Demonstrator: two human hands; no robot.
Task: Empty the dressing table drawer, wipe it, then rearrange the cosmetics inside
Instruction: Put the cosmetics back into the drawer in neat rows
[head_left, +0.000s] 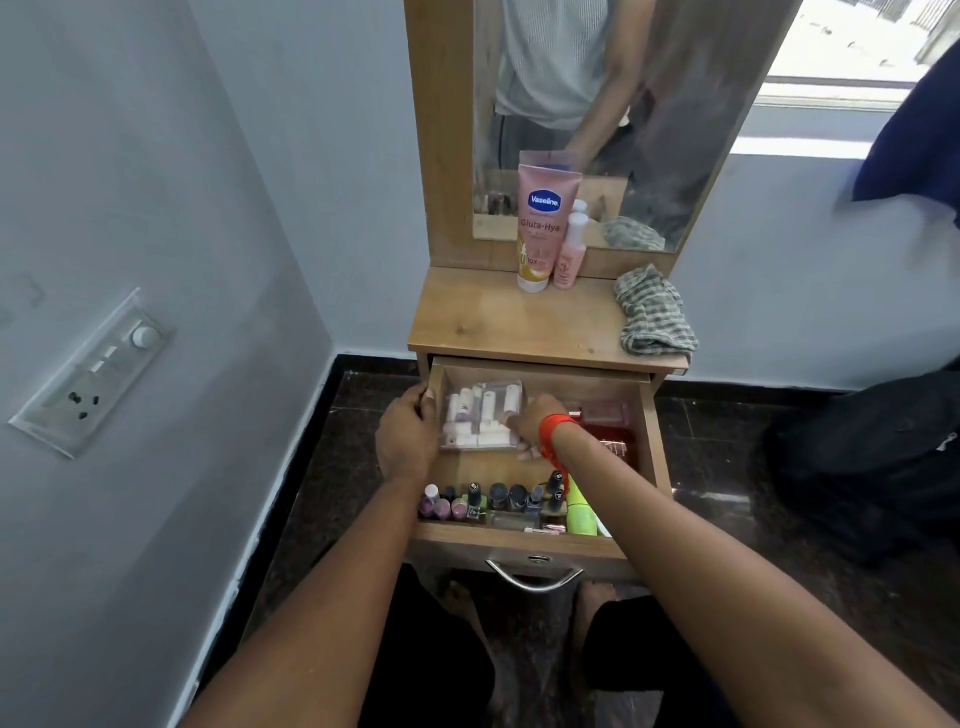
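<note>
1. Two hands at open drawer (653, 441): left hand (408, 434), fingers curled over its left wall.
2. Right hand (535, 423) fingers grip clear case (478, 415) of small tubes, back-left in drawer.
3. Nail polish bottles (493, 499) line front; cloth (654, 317) on worktop (493, 322).

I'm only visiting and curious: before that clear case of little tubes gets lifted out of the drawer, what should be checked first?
1. Drawer open far enough: ok, the clear case lies fully exposed.
2. Right hand grips the clear case: ok, fingers curl at its right edge.
3. Left hand holds it too: cannot tell, it sits at the drawer's left wall.
4. Case lid closed: cannot tell.
5. Bare spot on the tabletop to land it: ok, in front of the Vaseline tube.
6. Cloth ready for wiping: ok, on the tabletop's right side.
</note>
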